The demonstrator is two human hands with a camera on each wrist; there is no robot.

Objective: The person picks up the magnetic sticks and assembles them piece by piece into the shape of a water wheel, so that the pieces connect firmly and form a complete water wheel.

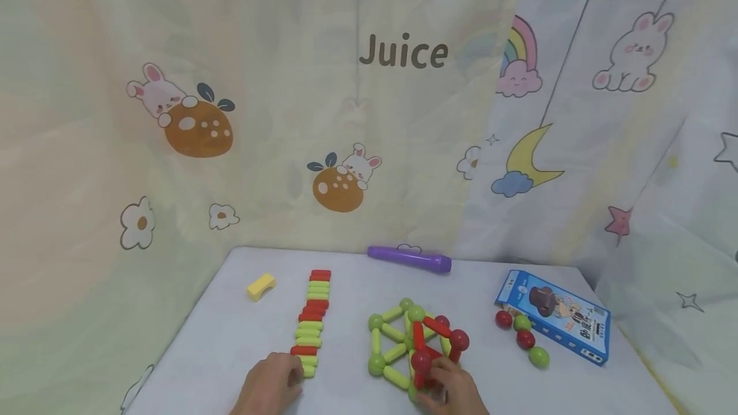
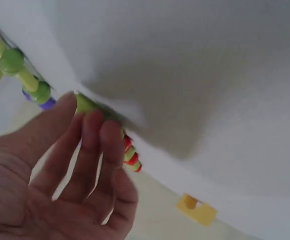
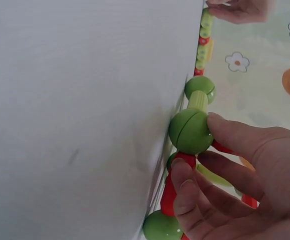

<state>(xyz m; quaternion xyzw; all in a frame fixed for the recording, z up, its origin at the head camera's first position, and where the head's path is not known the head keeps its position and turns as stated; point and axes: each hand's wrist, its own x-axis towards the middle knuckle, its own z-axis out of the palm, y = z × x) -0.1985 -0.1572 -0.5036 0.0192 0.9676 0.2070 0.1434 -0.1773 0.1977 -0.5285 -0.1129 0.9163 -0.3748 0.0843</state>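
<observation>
A row of red and light-green sticks [image 1: 310, 325] runs away from me on the left of the table. At its near end, my left hand [image 1: 270, 383] has thumb and fingertips bent around a light-green stick [image 2: 85, 103], partly hidden by the fingers. To the right stands a structure of balls and sticks [image 1: 394, 352], green on its left, with red sticks and dark red balls on its right. My right hand [image 1: 452, 389] holds its near side. In the right wrist view, the thumb rests against a green ball [image 3: 190, 131] and the fingers touch a red stick [image 3: 169, 192].
Loose red and green balls [image 1: 525, 339] lie beside a blue box [image 1: 567, 312] at the right. A purple stick-like object [image 1: 409, 259] lies along the back edge. One yellow arched block [image 1: 262, 287] sits at the back left. Printed curtains hang behind the table.
</observation>
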